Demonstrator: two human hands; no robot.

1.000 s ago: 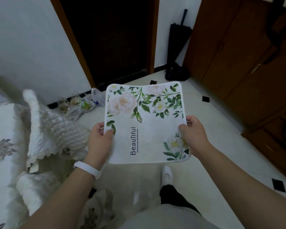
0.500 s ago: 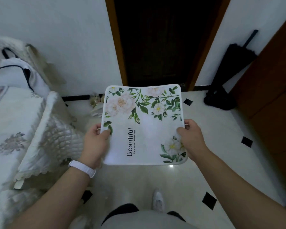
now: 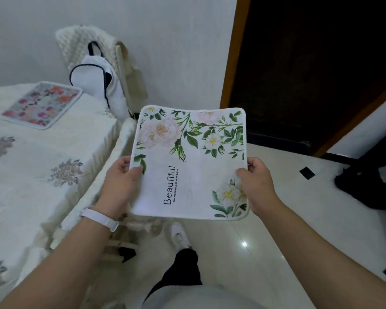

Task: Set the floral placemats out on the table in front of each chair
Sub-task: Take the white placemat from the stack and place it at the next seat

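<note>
We hold the mat point(image 3: 188, 166) level over the floor beside the table point(image 3: 42, 152), left hand point(image 3: 118, 186) and right hand point(image 3: 257, 186) pinching opposite edges, which suits something that looks light, soft and floppy.

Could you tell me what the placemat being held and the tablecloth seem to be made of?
The white floral placemat: probably soft printed fabric, matte, with a bound edge; its far edge sags while the left hand and right hand hold its sides. The tablecloth: seemingly woven cloth with a slight sheen, draping in creases at its edge.
</note>
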